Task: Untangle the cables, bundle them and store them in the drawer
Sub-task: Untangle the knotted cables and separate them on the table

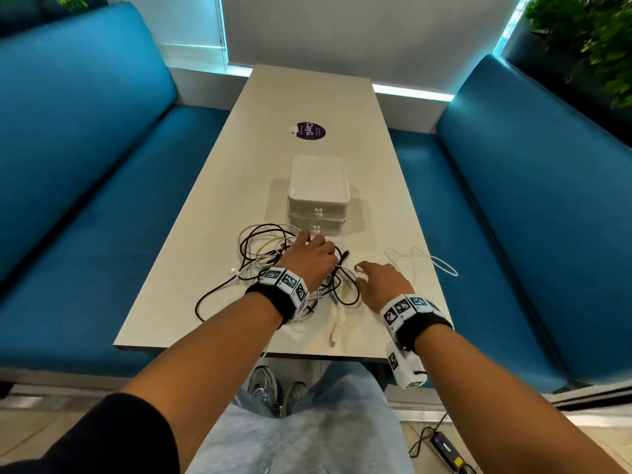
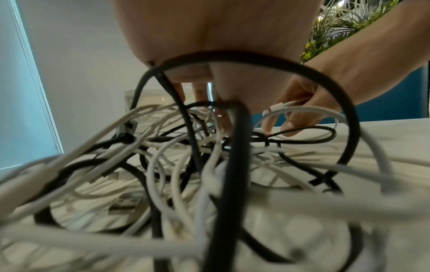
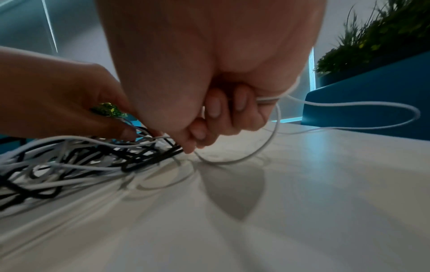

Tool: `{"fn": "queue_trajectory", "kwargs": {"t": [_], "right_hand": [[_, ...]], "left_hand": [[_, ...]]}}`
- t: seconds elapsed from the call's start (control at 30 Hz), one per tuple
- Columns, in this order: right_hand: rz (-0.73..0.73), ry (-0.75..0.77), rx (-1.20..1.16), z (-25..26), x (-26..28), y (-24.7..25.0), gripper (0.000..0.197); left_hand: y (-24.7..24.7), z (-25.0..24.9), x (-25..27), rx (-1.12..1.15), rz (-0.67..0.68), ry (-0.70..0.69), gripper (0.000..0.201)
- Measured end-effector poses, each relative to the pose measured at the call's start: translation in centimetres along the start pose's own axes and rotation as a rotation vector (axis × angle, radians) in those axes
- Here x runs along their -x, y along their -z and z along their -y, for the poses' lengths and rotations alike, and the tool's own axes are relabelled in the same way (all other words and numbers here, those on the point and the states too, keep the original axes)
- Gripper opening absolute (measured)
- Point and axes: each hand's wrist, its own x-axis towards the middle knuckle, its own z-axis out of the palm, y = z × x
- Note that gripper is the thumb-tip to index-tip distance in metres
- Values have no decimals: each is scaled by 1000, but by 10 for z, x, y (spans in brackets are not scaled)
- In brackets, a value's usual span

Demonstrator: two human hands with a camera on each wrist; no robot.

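A tangle of black and white cables (image 1: 260, 265) (image 2: 186, 165) (image 3: 69, 160) lies on the pale table (image 1: 307, 97), just in front of a white two-drawer box (image 1: 318, 186) with both drawers closed. My left hand (image 1: 309, 239) (image 2: 200, 93) (image 3: 128, 132) reaches down into the far side of the tangle with its fingers fairly straight. A black loop crosses in front of the palm. My right hand (image 1: 360, 270) (image 2: 291, 117) (image 3: 204, 128) curls round a thin white cable (image 1: 444, 268) (image 3: 349, 104) and pinches its plug (image 2: 278, 106) at the tangle's right edge. That cable loops off to the right.
A purple sticker (image 1: 309, 131) marks the table beyond the box. One white connector end (image 1: 333, 340) lies near the front edge. Blue benches (image 1: 85, 200) (image 1: 530, 234) flank the table. A power adapter (image 1: 444, 449) sits on the floor at right.
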Motion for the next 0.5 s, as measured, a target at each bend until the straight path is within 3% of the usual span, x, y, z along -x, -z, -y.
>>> {"fn": "queue_trajectory", "kwargs": {"t": [0.27, 0.43, 0.5], "right_hand": [[-43, 97, -128, 21, -10, -4, 23], [-86, 110, -113, 16, -10, -3, 23], [-79, 115, -53, 12, -7, -1, 26]], "left_hand": [[0, -11, -6, 17, -17, -16, 29], [-10, -20, -15, 278, 4, 70, 25], [-16, -15, -14, 287, 5, 79, 22]]}}
